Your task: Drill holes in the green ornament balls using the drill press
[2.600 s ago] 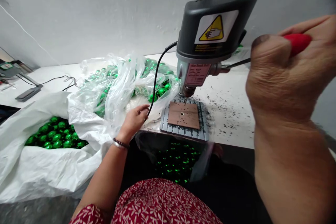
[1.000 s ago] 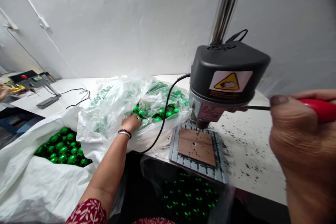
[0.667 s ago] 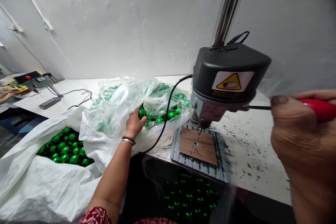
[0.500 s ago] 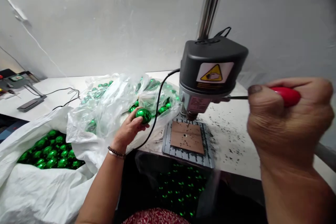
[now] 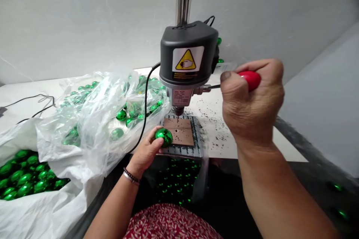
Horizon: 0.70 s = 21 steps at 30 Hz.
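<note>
A shiny green ball ornament (image 5: 163,137) is pinched between the thumb and fingers of my left hand (image 5: 148,150), at the front left edge of a brown board (image 5: 183,134). That board, with a small hole in it, lies on the slotted base (image 5: 198,147) of a bench drill press (image 5: 188,52). Above the hole, the drill bit (image 5: 177,118) points down, apart from the board and the ball. My right hand (image 5: 252,101) is wrapped round the red knob (image 5: 251,80) of the feed lever, to the right of the drill head.
Clear plastic bags (image 5: 92,108) of green balls cover the table left of the drill. A white sack (image 5: 70,190) with more balls stands front left. Below the table edge hangs a bag of green balls (image 5: 178,183). Dark shavings (image 5: 215,130) litter the white tabletop. A black cable (image 5: 146,108) curves down beside the drill.
My left hand has carried the green ball from beside the plastic bags rightward to the edge of the board. My right hand stays on the red knob. The view has turned right.
</note>
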Available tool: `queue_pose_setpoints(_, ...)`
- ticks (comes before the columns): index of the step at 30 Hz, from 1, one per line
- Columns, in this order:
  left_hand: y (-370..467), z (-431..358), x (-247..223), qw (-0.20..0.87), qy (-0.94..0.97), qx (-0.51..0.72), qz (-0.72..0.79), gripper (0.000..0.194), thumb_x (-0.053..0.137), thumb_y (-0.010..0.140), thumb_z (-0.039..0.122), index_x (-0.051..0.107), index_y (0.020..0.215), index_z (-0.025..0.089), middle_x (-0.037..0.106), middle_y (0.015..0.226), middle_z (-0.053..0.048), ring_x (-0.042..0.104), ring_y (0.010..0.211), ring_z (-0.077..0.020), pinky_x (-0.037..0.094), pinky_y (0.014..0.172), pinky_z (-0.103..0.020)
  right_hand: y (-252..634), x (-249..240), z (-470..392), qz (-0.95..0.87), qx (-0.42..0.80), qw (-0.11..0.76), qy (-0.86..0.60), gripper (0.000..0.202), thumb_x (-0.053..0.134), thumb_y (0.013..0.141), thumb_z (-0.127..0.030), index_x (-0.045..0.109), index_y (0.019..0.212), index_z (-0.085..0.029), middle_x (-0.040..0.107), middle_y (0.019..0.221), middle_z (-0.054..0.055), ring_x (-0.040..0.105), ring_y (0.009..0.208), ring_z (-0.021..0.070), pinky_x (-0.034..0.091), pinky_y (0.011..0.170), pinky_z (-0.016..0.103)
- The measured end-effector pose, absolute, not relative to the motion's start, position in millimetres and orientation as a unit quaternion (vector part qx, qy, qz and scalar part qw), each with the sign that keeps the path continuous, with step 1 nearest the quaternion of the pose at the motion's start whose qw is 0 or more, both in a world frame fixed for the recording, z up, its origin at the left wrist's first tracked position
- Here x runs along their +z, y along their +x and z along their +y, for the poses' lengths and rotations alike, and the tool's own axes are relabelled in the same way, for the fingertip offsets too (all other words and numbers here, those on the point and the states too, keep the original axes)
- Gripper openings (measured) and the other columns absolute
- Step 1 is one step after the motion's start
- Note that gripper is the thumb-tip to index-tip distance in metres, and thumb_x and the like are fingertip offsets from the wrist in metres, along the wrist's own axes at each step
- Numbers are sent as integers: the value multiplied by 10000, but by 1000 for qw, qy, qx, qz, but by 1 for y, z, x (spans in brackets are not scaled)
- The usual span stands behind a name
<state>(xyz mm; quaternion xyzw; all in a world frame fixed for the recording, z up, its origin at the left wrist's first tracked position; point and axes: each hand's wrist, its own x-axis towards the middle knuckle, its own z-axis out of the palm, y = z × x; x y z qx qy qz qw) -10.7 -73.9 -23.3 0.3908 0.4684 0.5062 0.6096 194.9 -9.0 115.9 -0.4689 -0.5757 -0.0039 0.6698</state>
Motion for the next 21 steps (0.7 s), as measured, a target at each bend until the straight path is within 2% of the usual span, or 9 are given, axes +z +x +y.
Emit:
queue_pose_setpoints(2,-7,-70,-26,506,481,479,532,651,802,701,370,562,1283,206,646,1198,-61,615,1023,-207,486,884,-314,195,116,-10,-577,3,671,-466,276,527,820,-434,498,845,-161,526,725,-49,455,600,10,400,576,172)
queue_pose_setpoints(4,-3,-67,-28,416,537,446,582,669,806,665,298,560,1278,186,636,1235,-84,600,1097,-246,462,975,-365,195,116,-10,-576,10,672,-465,275,527,823,-438,495,847,-166,522,726,-47,440,592,11,391,563,172)
queue_pose_setpoints(7,3,-62,-30,343,564,417,625,634,804,643,281,566,1221,177,645,1186,-98,616,1074,-265,479,964,-401,194,117,-11,-573,17,675,-464,277,550,798,-438,492,829,-169,513,725,-33,431,599,24,389,554,189)
queue_pose_setpoints(10,6,-57,-33,317,583,415,622,583,801,649,278,580,1181,193,650,1173,-93,611,1101,-275,468,996,-428,195,116,-12,-571,18,673,-469,289,552,796,-454,484,831,-175,495,751,-19,431,630,41,392,565,209)
queue_pose_setpoints(13,7,-56,-33,322,600,411,606,572,797,657,270,593,1186,196,652,1200,-105,596,1148,-294,439,1041,-457,195,114,-13,-579,16,665,-471,289,542,834,-464,475,859,-183,479,791,-11,431,656,48,397,592,224)
queue_pose_setpoints(16,5,-59,-31,375,593,430,568,604,780,664,254,570,1227,195,638,1239,-106,592,1152,-283,435,1048,-442,195,112,-14,-583,13,669,-461,281,557,850,-455,472,865,-188,489,792,-9,441,651,49,407,600,229)
queue_pose_setpoints(18,3,-64,-31,448,558,463,523,639,773,667,255,537,1260,208,630,1243,-89,601,1119,-256,460,1012,-405,195,112,-14,-582,10,676,-452,289,567,845,-462,474,856,-188,504,775,-9,448,638,50,413,594,228)
queue_pose_setpoints(21,2,-71,-29,563,464,517,448,699,781,653,294,499,1292,261,599,1280,-65,608,1065,-229,510,863,-332,195,113,-14,-577,8,677,-456,295,571,830,-466,486,852,-185,517,762,-9,448,632,51,411,578,225)
